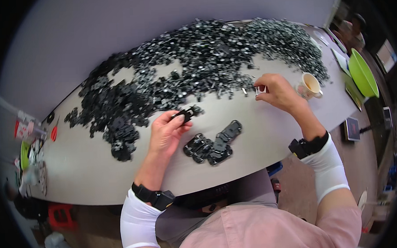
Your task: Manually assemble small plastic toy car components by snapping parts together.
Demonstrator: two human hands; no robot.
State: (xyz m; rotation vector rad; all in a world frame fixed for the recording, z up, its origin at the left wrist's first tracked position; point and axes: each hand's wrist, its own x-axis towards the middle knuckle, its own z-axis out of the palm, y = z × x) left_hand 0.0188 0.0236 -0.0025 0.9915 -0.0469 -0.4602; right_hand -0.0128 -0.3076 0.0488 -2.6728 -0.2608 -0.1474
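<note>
A: Nearest our camera is the pale pink buttoned cloth shirt (238, 233). What about our grip?

B: Our left hand (162, 133) grasps a small black plastic part (183, 117) between thumb and fingers, above the table's middle. Our right hand (277, 91) pinches a small pale frame-like piece (261, 90) between thumb and forefinger, near the heap's front edge.

A: How would we handle these well?

B: Lightly, we'd judge: pinch the pale one by its edges so it neither slips nor bends (it looks slight), and hold the black one steady with its working face clear of our fingertips. We'd also mind our right wrist, since a white patterned handled cup (304, 91) stands just beside it.

A: And farther out?

B: Nearer us than the left hand's part lies a cluster of black wheeled plastic pieces (230, 131). Beyond both hands, a long heap of small black and silvery parts (200, 57) covers the back of the smooth pale grey table (265, 139).

A: What can't we make out?

B: Our fingers hide much of both held items, so their exact shapes escape us. Single bits blur together in the heap, and a person (352, 33) at the right is partly cut off.
</note>
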